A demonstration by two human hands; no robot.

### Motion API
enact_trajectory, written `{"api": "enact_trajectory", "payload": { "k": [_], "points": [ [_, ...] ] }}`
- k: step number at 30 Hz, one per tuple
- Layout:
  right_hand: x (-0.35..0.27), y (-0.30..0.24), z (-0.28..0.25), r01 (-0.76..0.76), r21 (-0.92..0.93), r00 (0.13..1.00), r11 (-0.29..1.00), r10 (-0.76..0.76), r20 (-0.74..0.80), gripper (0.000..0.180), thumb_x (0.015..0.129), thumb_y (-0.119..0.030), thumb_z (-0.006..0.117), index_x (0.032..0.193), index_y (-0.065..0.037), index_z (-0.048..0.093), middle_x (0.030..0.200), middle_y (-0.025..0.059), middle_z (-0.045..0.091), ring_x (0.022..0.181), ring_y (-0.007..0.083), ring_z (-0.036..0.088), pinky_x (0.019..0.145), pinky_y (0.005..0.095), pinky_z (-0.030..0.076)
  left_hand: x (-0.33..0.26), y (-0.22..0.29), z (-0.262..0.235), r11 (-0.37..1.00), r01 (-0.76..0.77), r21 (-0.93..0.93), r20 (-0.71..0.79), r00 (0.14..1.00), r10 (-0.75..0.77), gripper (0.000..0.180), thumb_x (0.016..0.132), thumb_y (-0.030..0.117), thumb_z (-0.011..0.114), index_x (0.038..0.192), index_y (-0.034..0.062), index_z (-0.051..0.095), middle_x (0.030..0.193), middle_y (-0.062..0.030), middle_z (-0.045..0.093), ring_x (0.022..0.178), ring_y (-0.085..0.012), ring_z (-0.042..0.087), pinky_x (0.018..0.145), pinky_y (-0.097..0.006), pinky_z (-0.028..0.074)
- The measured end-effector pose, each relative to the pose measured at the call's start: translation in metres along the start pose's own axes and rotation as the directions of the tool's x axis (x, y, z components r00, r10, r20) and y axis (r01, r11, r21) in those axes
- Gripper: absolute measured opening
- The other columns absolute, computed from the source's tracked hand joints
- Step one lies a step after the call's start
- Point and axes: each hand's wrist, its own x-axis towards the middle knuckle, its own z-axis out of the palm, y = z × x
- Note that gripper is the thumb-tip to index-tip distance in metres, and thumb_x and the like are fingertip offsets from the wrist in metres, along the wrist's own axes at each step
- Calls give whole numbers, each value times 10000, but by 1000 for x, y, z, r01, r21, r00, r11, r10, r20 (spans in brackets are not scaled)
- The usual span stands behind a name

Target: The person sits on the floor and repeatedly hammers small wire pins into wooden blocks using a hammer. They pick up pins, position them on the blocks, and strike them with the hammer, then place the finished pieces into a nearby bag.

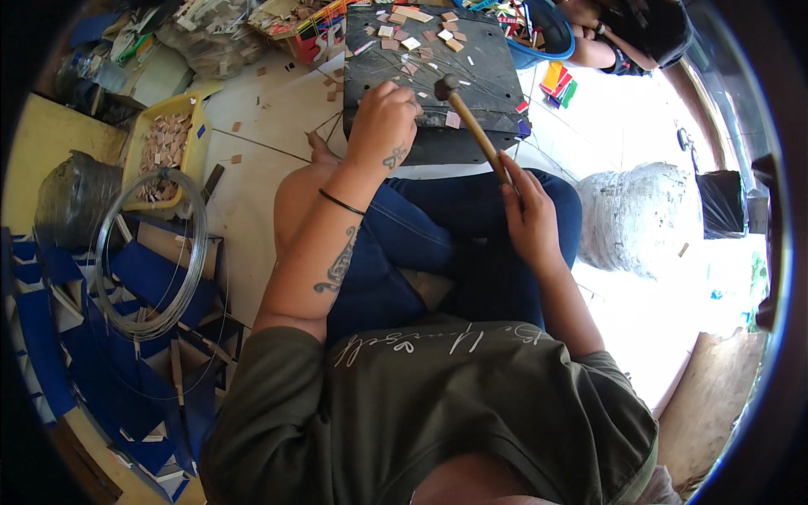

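Note:
My right hand (530, 215) is closed on the lower handle of a hammer (476, 128). Its wooden handle slants up to the left, and the dark head is over a low black work block (492, 82). Toward the block's near left side, my left hand (387, 116) has its fingers curled in a pinch; whatever is between the fingertips is too small or hidden to make out. Small flat wood pieces (410, 42) lie scattered on the far part of the block, with thin wires (459, 69) strewn across its top.
A yellow basket (196, 126) of small wood pieces and a wire coil (108, 252) sit at left, beside blue-covered pieces (50, 353). A white wrapped bundle (640, 215) is at right. Beyond the block are a blue basin (526, 59) and another person (648, 34).

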Motion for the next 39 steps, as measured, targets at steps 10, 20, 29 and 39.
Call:
{"api": "enact_trajectory", "payload": {
  "k": [10,20,29,39],
  "points": [
    [-10,-20,-3,-175,-174,977,969,193,96,472,965,-97,452,1421,-212,420,961,154,559,796,373,626,679,471,496,2,1,-1,999,35,-39,30,999,-33,103,702,-19,613,751,16,696,826,-76,623,858,-273,581,783,-379,497],
    [-11,-13,0,-204,-153,973,967,217,75,445,965,-94,454,1396,-207,454,971,155,570,832,381,623,731,472,493,-1,-3,-2,989,88,-117,51,995,-83,79,726,-3,632,769,23,693,845,-63,627,879,-272,582,783,-380,499],
    [-6,4,-9,-200,76,980,977,200,6,411,966,-61,469,1375,-99,466,1116,210,602,992,359,614,878,391,472,-3,-7,-4,985,155,-74,-23,987,-157,153,734,70,681,885,89,688,905,-41,640,921,-271,576,836,-391,442],
    [-11,1,-3,-115,19,993,993,115,2,405,958,-64,480,1359,-123,486,1045,175,593,923,360,613,825,401,484,-1,-1,-10,1000,-13,1,22,1000,12,78,731,72,694,806,92,692,846,-19,639,857,-239,592,789,-382,441]
  ]
}}
